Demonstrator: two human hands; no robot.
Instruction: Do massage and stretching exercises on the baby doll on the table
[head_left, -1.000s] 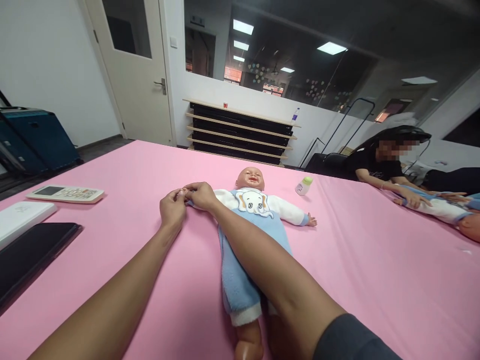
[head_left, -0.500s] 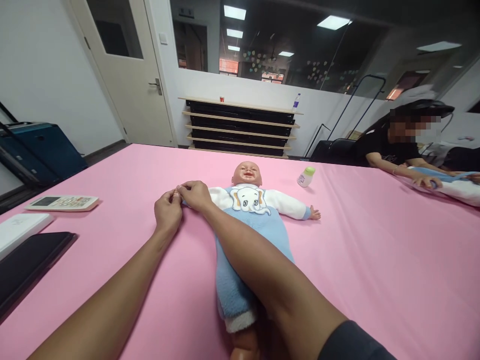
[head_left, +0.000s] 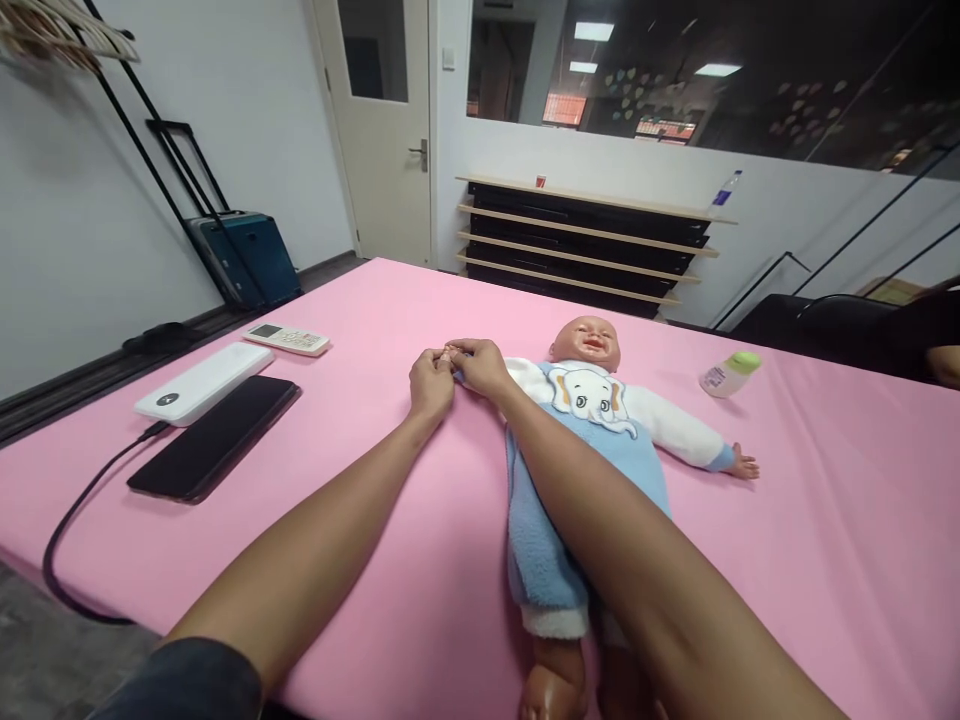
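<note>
A baby doll (head_left: 592, 420) in a blue and white fleece suit with an elephant on the chest lies on its back on the pink table (head_left: 825, 560). My left hand (head_left: 430, 382) and my right hand (head_left: 480, 365) meet at the end of the doll's left-side sleeve, fingers pinched together around the cuff and the tiny hand, which they hide. My right forearm lies across the doll's body. The doll's other arm stretches out to the right, its bare hand showing.
A small baby bottle (head_left: 727, 374) with a green cap lies right of the doll's head. At the left lie a black phone (head_left: 214, 437), a white power bank (head_left: 202, 382) with a cable, and a remote control (head_left: 287, 339). A suitcase (head_left: 244, 258) and low shelves (head_left: 585, 245) stand beyond.
The view has swung left, so the doll and my hands now sit further right in frame and the person at the right has left the view. My hands keep pinching the sleeve end.
</note>
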